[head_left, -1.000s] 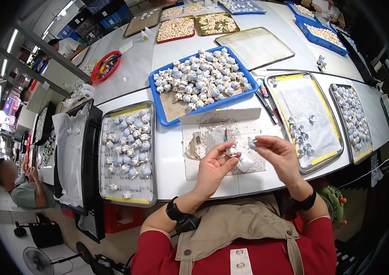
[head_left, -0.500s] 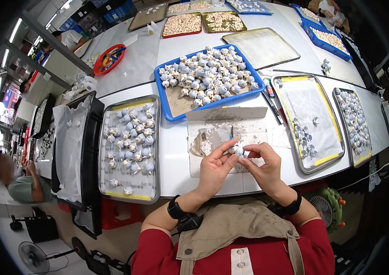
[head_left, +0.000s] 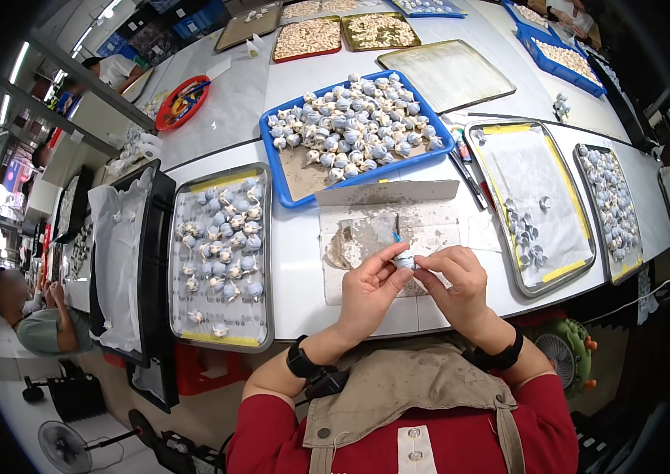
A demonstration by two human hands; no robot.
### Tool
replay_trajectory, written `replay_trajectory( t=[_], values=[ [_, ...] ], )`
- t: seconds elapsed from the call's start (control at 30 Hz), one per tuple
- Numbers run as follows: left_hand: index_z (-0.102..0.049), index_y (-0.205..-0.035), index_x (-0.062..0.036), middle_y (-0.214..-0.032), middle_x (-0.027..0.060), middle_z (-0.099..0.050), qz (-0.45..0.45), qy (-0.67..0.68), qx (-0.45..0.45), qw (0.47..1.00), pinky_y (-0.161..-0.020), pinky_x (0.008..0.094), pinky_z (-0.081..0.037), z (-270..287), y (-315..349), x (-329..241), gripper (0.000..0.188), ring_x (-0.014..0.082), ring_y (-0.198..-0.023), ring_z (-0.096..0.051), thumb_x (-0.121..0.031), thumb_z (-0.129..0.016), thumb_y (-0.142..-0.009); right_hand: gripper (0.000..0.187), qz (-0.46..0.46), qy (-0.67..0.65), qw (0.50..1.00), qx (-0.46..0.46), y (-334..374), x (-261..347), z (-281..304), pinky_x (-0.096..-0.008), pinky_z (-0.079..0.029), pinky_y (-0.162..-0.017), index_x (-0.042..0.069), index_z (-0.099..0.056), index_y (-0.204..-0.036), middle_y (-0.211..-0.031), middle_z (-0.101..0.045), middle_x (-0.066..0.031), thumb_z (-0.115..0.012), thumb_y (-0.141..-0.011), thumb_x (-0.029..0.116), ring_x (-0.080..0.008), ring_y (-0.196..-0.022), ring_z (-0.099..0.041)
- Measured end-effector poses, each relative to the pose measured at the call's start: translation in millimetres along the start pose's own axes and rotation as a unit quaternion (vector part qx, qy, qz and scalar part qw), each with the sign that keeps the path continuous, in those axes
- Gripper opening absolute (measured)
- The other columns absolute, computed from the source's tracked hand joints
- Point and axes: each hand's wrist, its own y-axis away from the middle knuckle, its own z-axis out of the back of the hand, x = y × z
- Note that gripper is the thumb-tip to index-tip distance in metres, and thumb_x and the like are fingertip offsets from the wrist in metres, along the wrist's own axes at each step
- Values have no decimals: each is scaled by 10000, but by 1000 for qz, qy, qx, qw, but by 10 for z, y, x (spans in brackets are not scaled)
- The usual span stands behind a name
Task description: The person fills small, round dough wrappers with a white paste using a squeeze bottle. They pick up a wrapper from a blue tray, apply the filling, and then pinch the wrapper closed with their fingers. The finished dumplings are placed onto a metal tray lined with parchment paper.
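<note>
My left hand (head_left: 369, 286) and my right hand (head_left: 455, 280) meet over a stained work sheet (head_left: 398, 229) on the white table. Between their fingertips they pinch one small grey-white piece (head_left: 404, 258). A thin blue-handled tool (head_left: 397, 231) sticks up just behind the left fingers; which hand holds it is unclear. Behind the sheet stands a blue tray (head_left: 278, 162) heaped with several similar grey-white pieces (head_left: 359, 126). Both wrists wear dark bands.
A metal tray (head_left: 179, 261) of several pieces lies at my left, two yellow-taped trays (head_left: 540, 272) (head_left: 588, 205) at my right. More trays and a red bowl (head_left: 181, 103) lie farther back. A seated person (head_left: 35, 316) is at the far left, a fan (head_left: 62, 444) on the floor.
My right hand has drawn in from the right to join the left. Both hands now pinch the small piece closer to the table's near edge.
</note>
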Motion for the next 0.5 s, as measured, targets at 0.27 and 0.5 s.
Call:
replay_trajectory(
  t=[0.27,0.5],
  values=[
    [-590,-1174,31,-992,51,-646,-108,-212,-28,971,-700,177,-463,15,13,-19,301,50,-822,-552,-66,-629,-891,143,46,66,995,58,-136,134,150,-319,-364,-592,89,-647,-776,-691,-615,-16,-749,-683,54,-174,-625,-567],
    [-609,-1134,36,-1052,110,-653,-188,-254,-8,949,-742,216,-495,24,21,-95,270,95,-882,-592,-53,-635,-880,164,101,15,993,58,-212,35,200,-303,-380,-591,106,-651,-805,-681,-587,15,-760,-684,90,-157,-632,-557]
  ],
)
